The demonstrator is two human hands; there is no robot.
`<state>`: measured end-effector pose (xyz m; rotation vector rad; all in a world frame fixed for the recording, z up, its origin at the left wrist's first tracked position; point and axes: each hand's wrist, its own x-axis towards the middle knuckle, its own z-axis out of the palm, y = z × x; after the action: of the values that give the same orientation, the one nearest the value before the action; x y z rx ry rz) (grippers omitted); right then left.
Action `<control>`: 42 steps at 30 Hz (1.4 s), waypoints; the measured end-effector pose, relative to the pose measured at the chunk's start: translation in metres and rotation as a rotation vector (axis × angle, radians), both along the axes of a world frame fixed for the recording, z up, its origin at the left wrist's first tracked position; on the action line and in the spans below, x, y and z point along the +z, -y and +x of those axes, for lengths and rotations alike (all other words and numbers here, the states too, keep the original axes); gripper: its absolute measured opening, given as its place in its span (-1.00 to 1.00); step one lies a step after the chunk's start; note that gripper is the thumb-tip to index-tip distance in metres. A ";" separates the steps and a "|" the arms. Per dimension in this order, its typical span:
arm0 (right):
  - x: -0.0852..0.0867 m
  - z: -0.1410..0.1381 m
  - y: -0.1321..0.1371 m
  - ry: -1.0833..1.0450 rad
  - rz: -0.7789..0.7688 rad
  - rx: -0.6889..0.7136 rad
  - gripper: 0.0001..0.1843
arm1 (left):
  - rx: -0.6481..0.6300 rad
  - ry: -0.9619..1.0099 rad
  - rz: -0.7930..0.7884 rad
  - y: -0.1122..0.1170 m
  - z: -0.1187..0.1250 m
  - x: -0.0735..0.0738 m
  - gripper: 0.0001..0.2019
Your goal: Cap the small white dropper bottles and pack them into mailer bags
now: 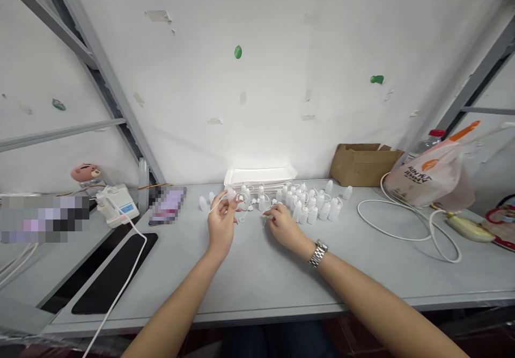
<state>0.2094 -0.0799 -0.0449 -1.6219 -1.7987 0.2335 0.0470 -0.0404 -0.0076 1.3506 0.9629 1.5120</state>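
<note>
**What are the hands doing?**
The left hand (220, 228) is raised just above the bench (257, 288), its left fingers (235, 199) pinching a small white plastic bottle (230, 193). A thin white tether (217, 205) curves down from the pinch. The right hand (285, 226) is low and near the middle of the bench, its right fingers (269, 214) curled over a small white tethered cap (263, 214). I cannot tell whether they are gripping it.

**What's around them?**
A dense group of white dropper bottles (309, 203) stands upright just beyond the right hand, near the far edge. Loose caps (251, 206) lie between the hands and the group. A white foam tray (259, 176) sits behind them, at the far edge.

**And further out?**
Towards the far right corner are a cardboard box (364, 165), a printed plastic bag (426, 178) and a looped white cable (402, 234). A black mat (116, 272) lies near the left edge.
</note>
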 end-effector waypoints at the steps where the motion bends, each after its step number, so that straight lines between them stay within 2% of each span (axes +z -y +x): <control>1: -0.002 -0.003 -0.002 0.086 0.024 0.034 -0.71 | 0.016 0.015 0.011 0.000 0.000 0.001 -0.52; 5: 0.001 -0.017 -0.015 0.428 0.086 0.148 -0.60 | 0.027 0.036 0.021 0.001 0.001 -0.001 -0.54; 8: 0.010 -0.031 -0.026 0.568 0.042 0.124 -0.65 | 0.006 0.029 0.016 0.000 0.002 -0.002 -0.54; 12: 0.018 -0.044 -0.038 0.612 -0.042 0.045 -0.71 | -0.007 0.029 0.007 0.001 0.001 -0.001 -0.55; 17: 0.018 -0.048 -0.043 0.669 -0.049 0.032 -0.71 | -0.030 0.031 -0.006 0.004 0.001 0.001 -0.57; 22: 0.015 -0.039 -0.038 0.721 -0.029 0.068 -0.72 | -0.047 0.007 -0.028 0.004 0.001 -0.002 -0.57; 26: 0.015 -0.030 -0.029 0.717 -0.019 0.168 -0.73 | -0.047 -0.010 -0.032 0.003 0.002 -0.004 -0.55; 30: 0.013 -0.023 -0.021 0.663 0.016 0.236 -0.73 | -0.056 -0.020 -0.028 0.002 0.003 -0.006 -0.55; 35: 0.008 -0.017 -0.016 0.470 0.094 0.188 -0.67 | -0.063 -0.018 -0.017 0.002 0.002 -0.007 -0.53; 38: 0.013 -0.010 -0.016 0.214 0.182 0.182 -0.70 | -0.068 -0.029 -0.019 0.003 0.002 -0.006 -0.53; 42: 0.027 0.002 -0.018 -0.234 0.258 0.100 -0.79 | -0.116 -0.079 -0.023 0.001 0.004 -0.009 -0.54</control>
<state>0.2111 -0.0622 -0.0183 -1.2719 -1.6567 0.2172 0.0509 -0.0418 -0.0169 1.4339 0.9319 1.3658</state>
